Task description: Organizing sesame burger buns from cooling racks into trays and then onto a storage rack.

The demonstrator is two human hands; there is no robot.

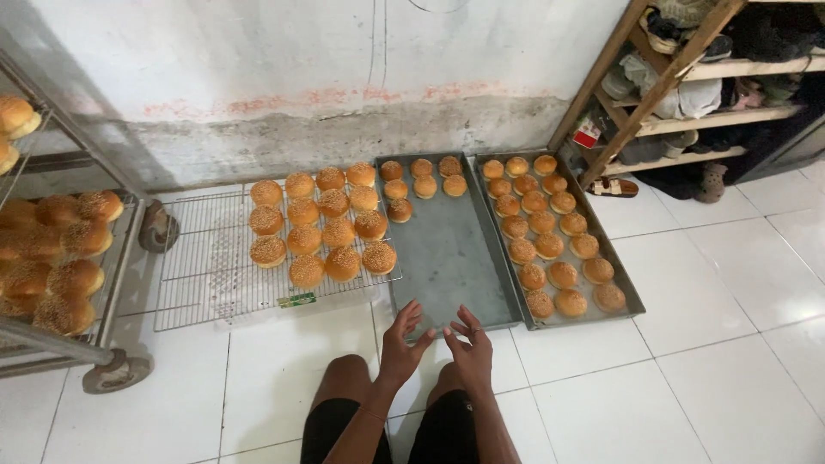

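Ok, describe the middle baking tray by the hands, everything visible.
The middle tray is a grey, dull metal rectangle with a raised rim, lying flat on the white tiled floor. It is mostly bare; seven buns sit at its far end. A fuller tray abuts its right side. Both hands, left and right, hover open at its near edge.

Left hand (401, 344) bare, no glove, no ring to be seen; right hand (468, 348) likewise bare, fingers (471, 322) slim and uncovered; both forearms bare up to the frame's lower edge, no sleeves in view; a thin band or bracelet circles the left wrist, its colour hard to tell; black shorts (331, 434) cover both thighs, plain, no pattern or marking visible, hems ending above the knees; knees bare; feet and upper body out of view; a small mark near the right wrist, too faint to identify.
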